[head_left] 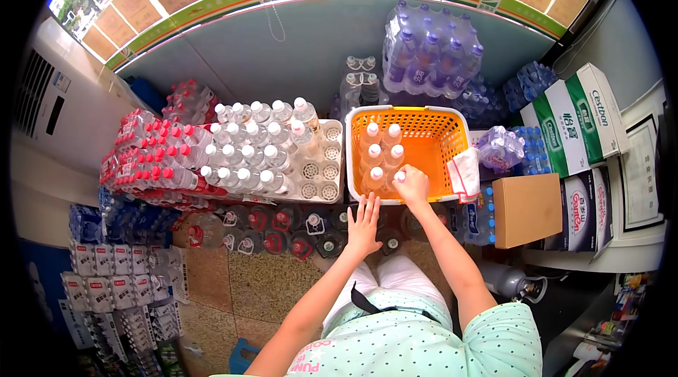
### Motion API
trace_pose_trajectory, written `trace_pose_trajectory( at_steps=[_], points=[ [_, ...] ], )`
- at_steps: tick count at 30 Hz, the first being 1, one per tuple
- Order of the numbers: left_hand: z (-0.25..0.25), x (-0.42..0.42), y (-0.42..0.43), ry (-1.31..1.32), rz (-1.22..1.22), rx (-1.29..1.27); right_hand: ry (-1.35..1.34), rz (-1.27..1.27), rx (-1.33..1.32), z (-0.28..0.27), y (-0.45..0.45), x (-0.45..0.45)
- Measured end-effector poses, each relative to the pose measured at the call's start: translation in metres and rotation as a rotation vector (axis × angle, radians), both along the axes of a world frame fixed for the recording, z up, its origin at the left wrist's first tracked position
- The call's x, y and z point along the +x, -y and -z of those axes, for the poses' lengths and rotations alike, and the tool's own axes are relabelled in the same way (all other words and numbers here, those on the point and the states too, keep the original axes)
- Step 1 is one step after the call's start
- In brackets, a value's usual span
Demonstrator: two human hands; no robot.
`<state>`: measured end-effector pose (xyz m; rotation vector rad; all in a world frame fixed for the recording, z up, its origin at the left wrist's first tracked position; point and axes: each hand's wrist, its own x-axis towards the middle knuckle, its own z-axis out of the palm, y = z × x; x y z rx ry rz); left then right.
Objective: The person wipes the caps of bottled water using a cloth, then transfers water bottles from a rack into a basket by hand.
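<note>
An orange basket with a white rim (462, 123) stands in front of me. Clear white-capped bottles (371, 154) are upright in its left half. My right hand (412, 188) reaches over the near rim, its fingers closed around the top of one clear bottle (400, 177) inside. The lower part of that bottle is partly hidden by the hand and arm. Just outside the basket's near left corner is my left hand (364, 225), fingers spread and holding nothing. Left of the basket, a white crate with round slots (328, 158) carries rows of similar bottles (244, 154); its right columns show bare slots.
A white cloth (464, 174) drapes over the basket's right rim. Red-capped bottle packs (152, 154) lie left of the crate. Large jugs (282, 219) line the floor below. A purple-capped bottle pack (432, 52) stands behind; a cardboard box (527, 211) is at right.
</note>
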<state>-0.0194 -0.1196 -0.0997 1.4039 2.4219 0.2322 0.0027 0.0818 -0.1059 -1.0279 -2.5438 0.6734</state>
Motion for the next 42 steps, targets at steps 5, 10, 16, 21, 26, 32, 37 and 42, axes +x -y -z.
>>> trace_pose_trajectory(
  at_steps=[5, 10, 16, 21, 26, 32, 37, 42],
  points=[
    [0.001, 0.0, 0.001, 0.0, -0.002, 0.014, -0.031, -0.006, -0.005, 0.005, 0.0, -0.001],
    [0.003, 0.001, 0.0, -0.002, -0.004, 0.013, -0.014, -0.018, -0.01, 0.003, -0.005, -0.006],
    [0.004, 0.002, 0.0, -0.004, -0.021, 0.018, 0.078, -0.048, -0.02, -0.001, -0.006, -0.008],
    [0.002, 0.002, 0.0, -0.002, -0.028, 0.022, 0.197, -0.002, -0.082, -0.019, -0.001, -0.005],
    [0.002, 0.002, 0.001, 0.004, -0.028, 0.024, 0.237, 0.081, -0.097, -0.067, 0.01, -0.016],
    [0.005, 0.001, -0.001, -0.01, -0.005, -0.014, -0.155, -0.155, -0.054, -0.096, 0.028, -0.059],
    [0.006, 0.002, 0.0, -0.037, -0.008, 0.001, -0.309, -0.394, -0.011, -0.106, 0.055, -0.115],
    [0.006, 0.002, 0.0, -0.036, -0.005, -0.025, -0.254, -0.516, 0.042, -0.103, 0.076, -0.165]
  ],
)
